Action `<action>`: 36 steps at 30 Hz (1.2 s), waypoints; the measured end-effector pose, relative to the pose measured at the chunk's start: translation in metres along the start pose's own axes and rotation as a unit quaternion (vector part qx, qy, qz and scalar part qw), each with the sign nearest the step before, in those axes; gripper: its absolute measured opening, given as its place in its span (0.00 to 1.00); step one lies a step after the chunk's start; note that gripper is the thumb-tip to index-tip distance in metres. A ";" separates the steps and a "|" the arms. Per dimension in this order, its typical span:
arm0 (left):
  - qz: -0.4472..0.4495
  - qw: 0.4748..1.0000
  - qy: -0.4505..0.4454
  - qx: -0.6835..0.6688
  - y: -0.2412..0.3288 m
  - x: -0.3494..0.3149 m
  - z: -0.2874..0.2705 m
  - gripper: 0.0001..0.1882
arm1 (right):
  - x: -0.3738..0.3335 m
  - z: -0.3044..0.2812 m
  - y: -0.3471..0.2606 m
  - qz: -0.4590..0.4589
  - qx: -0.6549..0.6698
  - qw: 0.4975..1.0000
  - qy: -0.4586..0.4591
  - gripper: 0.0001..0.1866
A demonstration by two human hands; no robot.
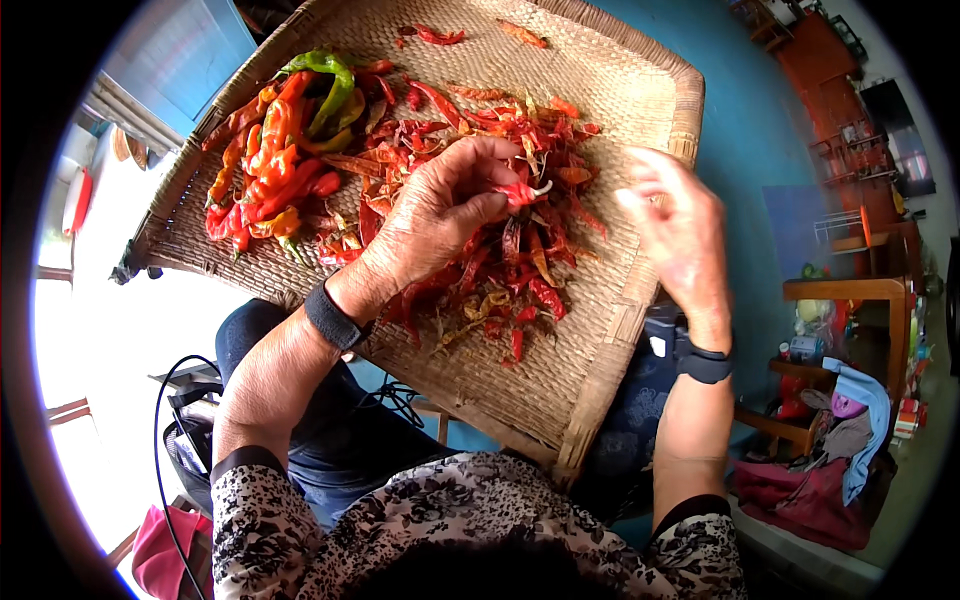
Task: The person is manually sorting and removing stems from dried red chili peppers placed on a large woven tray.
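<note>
Chilli in hand: a wrinkled red chilli with its pale, curved stem attached, at the centre of the frame above the dried heap.
Left hand: this hand pinches that chilli between thumb and fingers, stem end pointing right.
Right hand: blurred at right of centre, this hand has its fingers loosely parted over the tray's right side; nothing shows in it, though the blur could hide a small scrap.
Woven tray: slanting across the upper middle, with a raised, bound rim.
Dried heap: shrivelled red and brownish chillies spread around the centre and below the left hand.
Glossy peppers: plump red and orange peppers in the upper left, with a curved green pepper along their top.
Strays: a few dried pods near the tray's top edge, apart from the heap.
Progress: fresh and dried appear largely grouped apart; one chilli is being handled, many lie unheld, and how many have been dealt with cannot be told.
</note>
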State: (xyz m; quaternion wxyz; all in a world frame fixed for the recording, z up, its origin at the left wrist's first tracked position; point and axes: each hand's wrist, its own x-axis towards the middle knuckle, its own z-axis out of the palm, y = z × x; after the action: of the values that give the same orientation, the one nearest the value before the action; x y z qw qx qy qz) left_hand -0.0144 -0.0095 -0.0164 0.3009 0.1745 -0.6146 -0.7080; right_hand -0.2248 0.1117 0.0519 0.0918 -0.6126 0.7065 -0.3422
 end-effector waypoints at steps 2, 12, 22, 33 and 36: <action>0.001 0.997 -0.030 -0.073 -0.003 -0.001 0.004 0.18 | 0.000 0.022 -0.020 -0.058 0.051 0.996 -0.052 0.20; -0.061 0.997 -0.040 -0.013 0.016 -0.002 0.000 0.12 | 0.002 0.053 -0.026 -0.075 0.155 0.983 -0.059 0.07; 0.194 0.840 0.004 0.506 0.000 0.007 -0.016 0.17 | -0.002 -0.057 0.056 0.034 -0.211 0.939 0.270 0.07; 0.135 0.827 -0.013 0.545 0.008 0.003 -0.009 0.14 | 0.000 -0.032 0.039 0.052 -0.179 0.980 0.075 0.14; 0.138 0.909 0.014 0.394 0.017 0.006 -0.012 0.09 | 0.005 -0.004 0.014 -0.036 -0.055 0.998 0.025 0.14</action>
State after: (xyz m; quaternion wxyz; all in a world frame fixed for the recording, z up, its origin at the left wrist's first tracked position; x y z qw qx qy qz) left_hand -0.0078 -0.0234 -0.0011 0.3116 0.2021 -0.8570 -0.3572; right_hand -0.2396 0.1083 0.0475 0.0279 -0.6328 0.7041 -0.3210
